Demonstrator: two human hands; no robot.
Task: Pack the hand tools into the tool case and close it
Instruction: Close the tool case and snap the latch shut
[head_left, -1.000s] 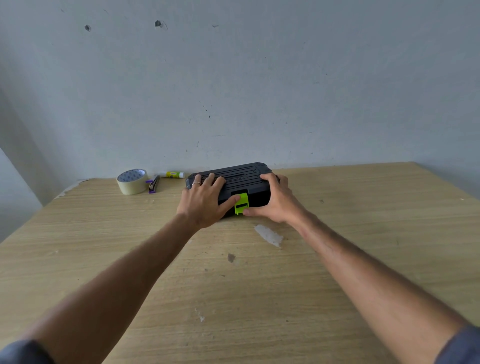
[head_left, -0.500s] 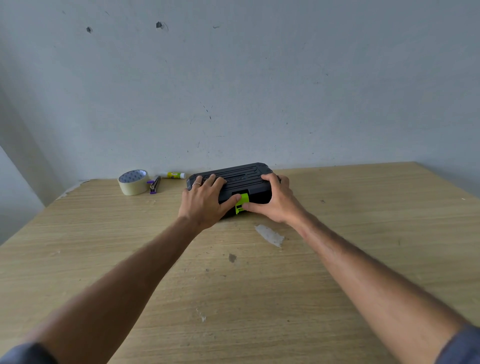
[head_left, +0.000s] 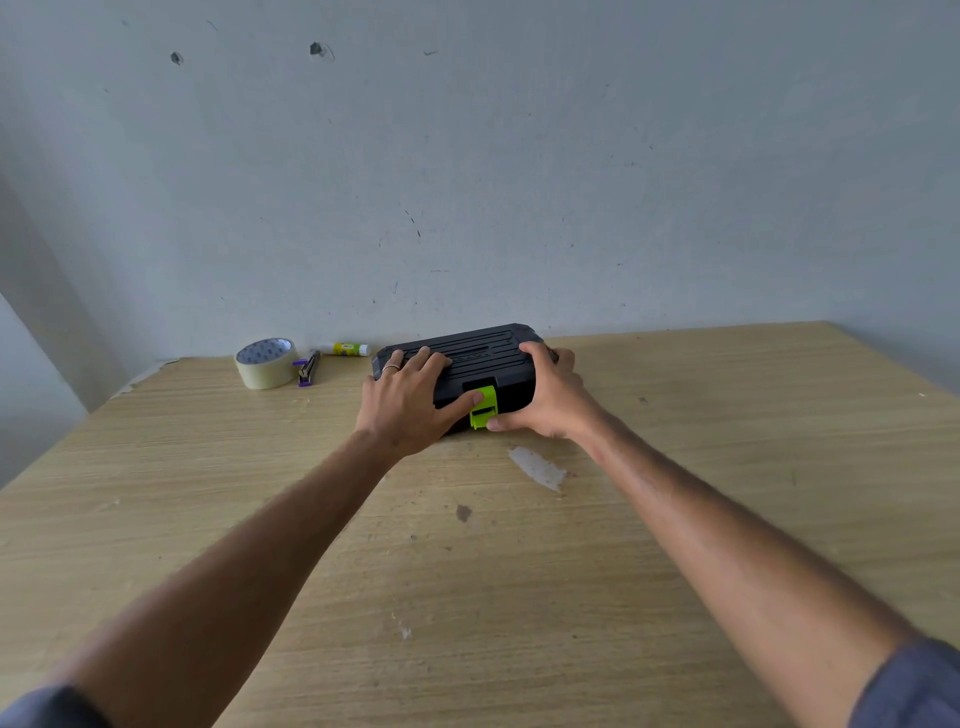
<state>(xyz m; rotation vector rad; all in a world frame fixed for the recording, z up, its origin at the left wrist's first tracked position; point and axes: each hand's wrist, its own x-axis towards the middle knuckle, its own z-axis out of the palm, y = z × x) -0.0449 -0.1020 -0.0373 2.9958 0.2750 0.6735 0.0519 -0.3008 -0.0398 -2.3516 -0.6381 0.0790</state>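
Observation:
A black ribbed tool case (head_left: 480, 353) lies with its lid down at the far side of the wooden table (head_left: 467, 545), near the wall. A lime-green latch (head_left: 484, 408) sits on its front face. My left hand (head_left: 410, 400) rests on the lid's left part, its thumb touching the latch. My right hand (head_left: 545, 395) grips the case's right end, thumb under the latch at the front edge. No hand tools are in sight; the inside of the case is hidden.
A roll of beige tape (head_left: 266, 362), a small purple stapler (head_left: 306, 368) and a glue stick (head_left: 345, 349) lie left of the case by the wall. A white scrape (head_left: 537, 467) marks the tabletop in front of the case.
Both thumbs have pressed on the green latch, which has swung a little closer to the case front. The hands and case stay in the same place.

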